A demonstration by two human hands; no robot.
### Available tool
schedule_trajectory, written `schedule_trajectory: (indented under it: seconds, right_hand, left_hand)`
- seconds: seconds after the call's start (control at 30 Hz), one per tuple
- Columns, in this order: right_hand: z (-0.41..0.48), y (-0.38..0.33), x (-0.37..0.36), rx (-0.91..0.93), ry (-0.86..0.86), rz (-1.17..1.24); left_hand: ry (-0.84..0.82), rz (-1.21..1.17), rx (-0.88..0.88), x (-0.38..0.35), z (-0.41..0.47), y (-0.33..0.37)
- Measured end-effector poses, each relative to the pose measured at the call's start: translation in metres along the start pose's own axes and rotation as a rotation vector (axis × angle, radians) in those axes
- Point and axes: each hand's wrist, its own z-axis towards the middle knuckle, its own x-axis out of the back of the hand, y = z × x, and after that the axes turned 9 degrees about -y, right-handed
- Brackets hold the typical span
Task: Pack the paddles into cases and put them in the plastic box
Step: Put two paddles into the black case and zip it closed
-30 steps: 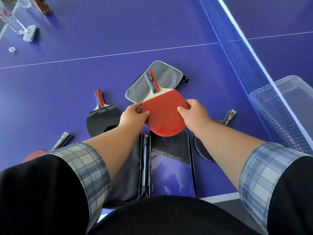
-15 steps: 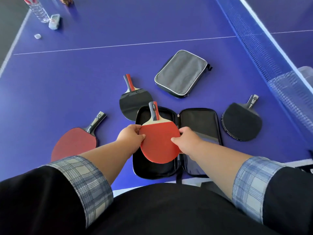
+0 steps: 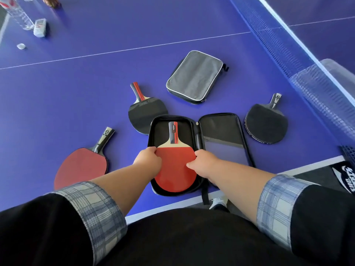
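Observation:
A black case (image 3: 221, 127) lies unzipped and spread flat at the near edge of the blue table. A red paddle (image 3: 175, 169) rests in its left half, handle pointing away from me. My left hand (image 3: 148, 159) holds the blade's left edge and my right hand (image 3: 203, 163) holds its right edge. A closed grey case (image 3: 195, 76) lies beyond. Three loose paddles lie around: a black one (image 3: 145, 114) partly under the open case, a red one (image 3: 81, 164) at the left, a black one (image 3: 266, 123) at the right. The clear plastic box (image 3: 338, 68) sits behind the net at the far right.
The blue net (image 3: 288, 47) runs diagonally along the right. A water bottle (image 3: 18, 14), a small white pack (image 3: 40, 27) and a bottle cap (image 3: 21, 46) sit at the far left. A black bag with white lettering (image 3: 345, 175) hangs off the table's near right corner.
Both hands have lowered the red paddle from above the grey case down into the left half of the open black case. The camera view has shifted back and to the left.

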Motion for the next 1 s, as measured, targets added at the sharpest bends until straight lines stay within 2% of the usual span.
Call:
schedule_trajectory:
  seconds: [0.27,0.43,0.57,0.7,0.87,1.0]
  right_hand:
    - [0.005,0.013,0.016,0.031,-0.009,0.065]
    - [-0.005,0.044,0.067,0.038,0.177,0.200]
    - [-0.013,0.091,0.114,-0.026,0.337,0.298]
    - [-0.011,0.145,0.155,-0.111,0.441,0.447]
    - [0.002,0.195,0.203,-0.134,0.462,0.602]
    - [0.025,0.216,0.232,-0.152,0.410,0.690]
  left_hand:
    - [0.033,0.014,0.025,-0.001,-0.006,0.027]
    - [0.045,-0.001,-0.107,-0.003,-0.002,0.080]
    - [0.030,0.066,-0.253,-0.021,0.006,0.135]
    - [-0.026,0.119,-0.298,-0.048,0.019,0.193]
    - [-0.093,0.161,-0.312,-0.090,0.040,0.260]
    - [-0.114,0.110,-0.316,-0.114,0.059,0.302]
